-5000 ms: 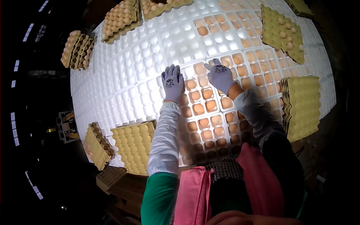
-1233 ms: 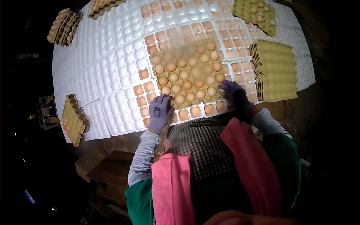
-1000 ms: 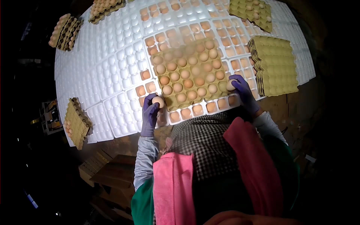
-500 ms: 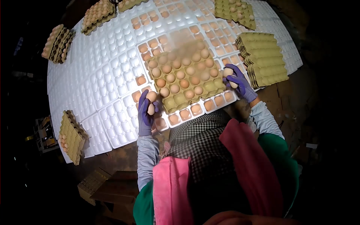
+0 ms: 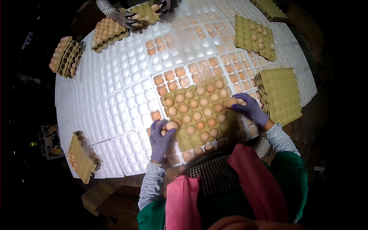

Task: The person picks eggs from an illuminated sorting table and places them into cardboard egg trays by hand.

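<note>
A pulp egg tray (image 5: 185, 143) lies before me, many of its cups filled with brown eggs and its near corners bare. At its left edge my left hand (image 5: 161, 141), in a purple glove, is closed around two eggs, a pale egg (image 5: 171, 125) showing at the fingertips. My right hand (image 5: 251, 110), gloved alike, grips eggs at the tray's right edge. One tan egg (image 5: 230, 102) sticks out toward the cups, with a paler one behind it partly hidden by the fingers.
White moulded plastic trays (image 5: 115, 115) cover the table, some holding eggs. A pulp tray stack (image 5: 281, 94) stands at right, a partly filled tray (image 5: 245, 34) beyond. Egg-filled stacks (image 5: 109, 32) line the far left. Another person's gloved hands (image 5: 124, 19) handle eggs there.
The view has tilted, so the table sits lower in frame. Both my hands have moved inward, bringing the eggs to the tray's edges. Another person's hands have come into view at the top.
</note>
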`<state>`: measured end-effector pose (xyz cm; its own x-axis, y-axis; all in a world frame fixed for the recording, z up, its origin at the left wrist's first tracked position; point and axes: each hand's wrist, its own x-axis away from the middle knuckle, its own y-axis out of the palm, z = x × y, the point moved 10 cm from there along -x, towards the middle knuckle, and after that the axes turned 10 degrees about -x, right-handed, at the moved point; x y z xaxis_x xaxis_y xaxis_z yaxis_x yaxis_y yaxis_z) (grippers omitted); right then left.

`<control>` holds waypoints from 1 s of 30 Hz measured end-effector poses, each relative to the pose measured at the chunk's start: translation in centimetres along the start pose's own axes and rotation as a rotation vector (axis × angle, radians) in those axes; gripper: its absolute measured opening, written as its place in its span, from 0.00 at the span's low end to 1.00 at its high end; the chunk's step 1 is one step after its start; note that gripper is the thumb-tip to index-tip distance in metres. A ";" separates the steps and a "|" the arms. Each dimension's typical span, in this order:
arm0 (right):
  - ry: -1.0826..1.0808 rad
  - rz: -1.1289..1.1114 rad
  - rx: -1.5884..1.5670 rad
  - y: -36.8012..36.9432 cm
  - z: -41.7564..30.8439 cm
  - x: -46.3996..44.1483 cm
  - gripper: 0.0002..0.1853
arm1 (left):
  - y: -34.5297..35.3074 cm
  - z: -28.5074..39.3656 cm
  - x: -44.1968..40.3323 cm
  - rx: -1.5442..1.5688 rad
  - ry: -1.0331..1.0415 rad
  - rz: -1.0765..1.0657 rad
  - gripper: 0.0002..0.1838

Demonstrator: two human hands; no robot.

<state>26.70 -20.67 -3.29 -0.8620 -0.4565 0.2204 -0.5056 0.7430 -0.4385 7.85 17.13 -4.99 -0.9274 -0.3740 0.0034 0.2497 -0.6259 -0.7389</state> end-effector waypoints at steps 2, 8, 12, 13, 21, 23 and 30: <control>-0.088 0.073 -0.103 -1.1 -3.2 -4.9 0.25 | -1.2 2.7 -5.3 0.087 0.032 0.046 0.22; -0.298 0.258 0.063 -0.5 -4.4 -22.6 0.26 | 3.5 8.2 -24.4 -0.066 0.069 0.172 0.21; -0.200 0.110 0.351 2.5 -0.3 -28.6 0.28 | 9.5 5.3 -31.3 -0.449 0.075 0.124 0.20; -0.214 0.143 0.313 1.9 -0.6 -28.6 0.29 | 9.4 7.1 -31.6 -0.417 0.125 0.129 0.20; -0.360 0.427 0.155 -4.2 -1.2 -31.2 0.22 | 18.3 12.7 -33.5 -0.466 0.262 -0.268 0.21; -0.512 0.639 0.193 -6.8 -1.5 -32.6 0.20 | 18.3 13.1 -34.1 -0.327 0.198 -0.309 0.22; -0.562 0.435 -0.003 -4.1 0.0 -28.1 0.17 | 20.1 12.9 -35.3 -0.434 0.637 0.100 0.21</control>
<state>52.98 -10.93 -7.71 -0.8367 -0.3006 -0.4578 -0.1202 0.9163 -0.3820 49.24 8.94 -11.27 -0.9204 0.1330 -0.3677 0.3306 -0.2372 -0.9135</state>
